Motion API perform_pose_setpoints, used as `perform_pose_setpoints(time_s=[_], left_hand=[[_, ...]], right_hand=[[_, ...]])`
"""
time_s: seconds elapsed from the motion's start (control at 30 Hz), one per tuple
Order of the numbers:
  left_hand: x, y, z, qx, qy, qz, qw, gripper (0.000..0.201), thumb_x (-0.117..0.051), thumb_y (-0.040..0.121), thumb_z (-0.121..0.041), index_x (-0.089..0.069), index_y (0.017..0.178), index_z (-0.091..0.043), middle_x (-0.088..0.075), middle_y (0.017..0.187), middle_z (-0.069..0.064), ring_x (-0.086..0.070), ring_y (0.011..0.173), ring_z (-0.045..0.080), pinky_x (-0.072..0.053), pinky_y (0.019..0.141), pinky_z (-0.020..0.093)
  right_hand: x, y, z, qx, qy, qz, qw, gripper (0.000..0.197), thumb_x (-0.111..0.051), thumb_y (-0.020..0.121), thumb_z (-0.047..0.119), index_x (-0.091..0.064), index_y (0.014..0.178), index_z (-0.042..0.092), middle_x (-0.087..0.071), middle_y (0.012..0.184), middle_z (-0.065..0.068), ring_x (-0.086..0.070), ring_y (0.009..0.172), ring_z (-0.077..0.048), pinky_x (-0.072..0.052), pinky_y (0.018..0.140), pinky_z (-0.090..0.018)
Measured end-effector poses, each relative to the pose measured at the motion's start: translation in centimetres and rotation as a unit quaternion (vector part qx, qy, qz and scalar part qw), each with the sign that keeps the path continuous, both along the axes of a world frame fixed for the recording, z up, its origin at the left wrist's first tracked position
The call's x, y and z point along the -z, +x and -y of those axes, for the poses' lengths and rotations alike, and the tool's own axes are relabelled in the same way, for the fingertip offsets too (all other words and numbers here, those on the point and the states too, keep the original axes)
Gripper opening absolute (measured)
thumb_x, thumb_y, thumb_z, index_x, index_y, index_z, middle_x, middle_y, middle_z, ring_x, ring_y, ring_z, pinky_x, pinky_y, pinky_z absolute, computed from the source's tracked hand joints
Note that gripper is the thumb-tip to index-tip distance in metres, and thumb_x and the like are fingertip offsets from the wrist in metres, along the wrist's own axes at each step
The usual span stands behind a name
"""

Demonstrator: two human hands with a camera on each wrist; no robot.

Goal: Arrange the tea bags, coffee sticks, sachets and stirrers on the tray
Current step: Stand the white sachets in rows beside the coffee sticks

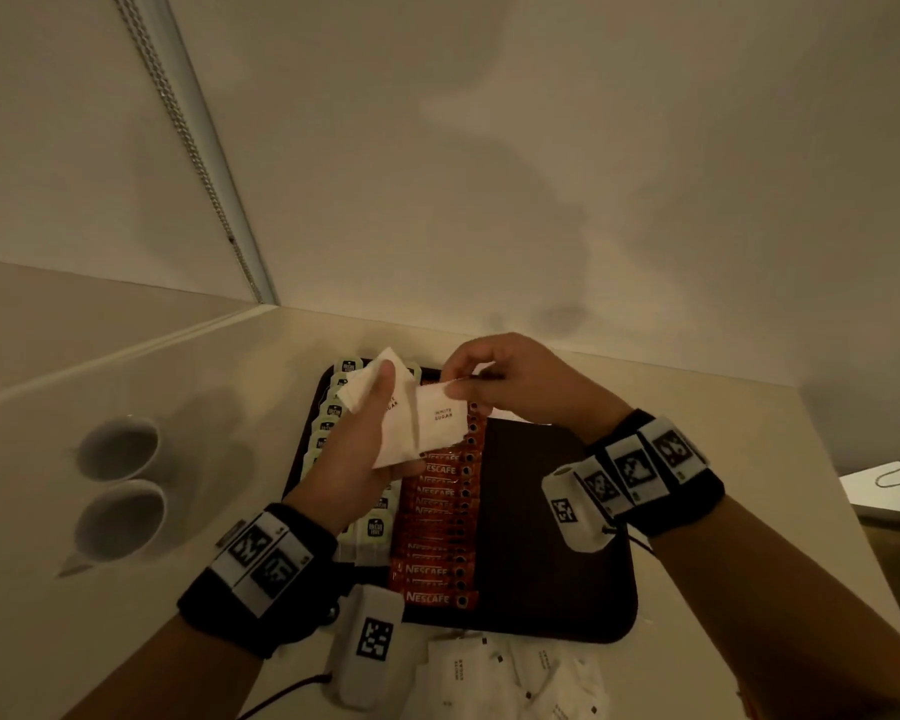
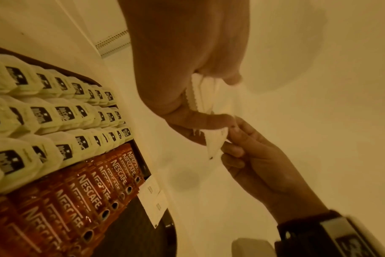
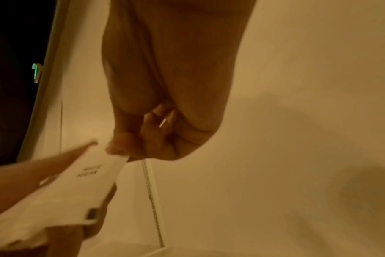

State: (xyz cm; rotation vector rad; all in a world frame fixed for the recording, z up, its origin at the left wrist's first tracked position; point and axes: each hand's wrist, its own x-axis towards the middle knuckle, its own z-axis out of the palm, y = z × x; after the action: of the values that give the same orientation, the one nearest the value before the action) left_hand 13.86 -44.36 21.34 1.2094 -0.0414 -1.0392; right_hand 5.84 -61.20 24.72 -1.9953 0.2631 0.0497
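We see the left hand [image 1: 357, 449] gripping a sachet stack [image 1: 385, 407] above the tray [image 1: 552, 537], the right hand [image 1: 510, 381] pinching the front sachet [image 1: 440, 418] by its top edge, bare tray lying rightward.

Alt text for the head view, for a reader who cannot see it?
Above a dark tray, the left hand holds a stack of white sugar sachets while the right hand pinches one sachet. Tea bags and Nescafe sticks line the tray.

Both hands, left [image 1: 357, 449] and right [image 1: 510, 381], hold white sugar sachets [image 1: 440, 420] above the tray [image 1: 552, 563].
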Motion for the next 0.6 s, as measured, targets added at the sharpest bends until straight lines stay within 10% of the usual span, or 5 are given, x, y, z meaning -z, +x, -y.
perform_pose_setpoints(time_s=[0.27,0.37,0.6], left_hand=[[-0.4,-0.5,-1.1,0.034,-0.049,-0.023,0.998,0.022,-0.066,0.081,-0.001,-0.063,0.096,-0.016,-0.072,0.088,0.001,-0.071,0.075,0.013,-0.054,0.054,0.021],[-0.1,-0.5,-1.0,-0.013,-0.05,-0.005,0.999,0.025,-0.067,0.08,0.001,-0.063,0.098,-0.017,-0.071,0.097,0.004,-0.072,0.08,0.016,-0.056,0.054,0.024],[0.4,-0.8,-0.9,-0.022,-0.031,0.041,0.998,0.031,-0.068,0.083,-0.009,-0.059,0.112,-0.016,-0.071,0.095,0.006,-0.068,0.072,0.016,-0.055,0.052,0.025]], right_hand=[[-1.2,-1.4,0.1,-0.027,0.022,0.033,0.999,0.009,-0.063,0.084,0.0,-0.067,0.087,0.008,-0.067,0.096,-0.004,-0.064,0.089,-0.022,-0.052,0.08,-0.036],[-0.9,-1.6,0.1,0.009,0.039,0.022,0.999,0.016,-0.068,0.082,0.001,-0.063,0.097,0.005,-0.065,0.099,0.008,-0.065,0.087,-0.016,-0.052,0.079,-0.033],[-1.1,-1.6,0.0,0.049,0.028,0.008,0.998,0.029,-0.064,0.086,0.001,-0.055,0.112,0.009,-0.069,0.095,-0.017,-0.068,0.086,-0.014,-0.052,0.071,-0.024]])
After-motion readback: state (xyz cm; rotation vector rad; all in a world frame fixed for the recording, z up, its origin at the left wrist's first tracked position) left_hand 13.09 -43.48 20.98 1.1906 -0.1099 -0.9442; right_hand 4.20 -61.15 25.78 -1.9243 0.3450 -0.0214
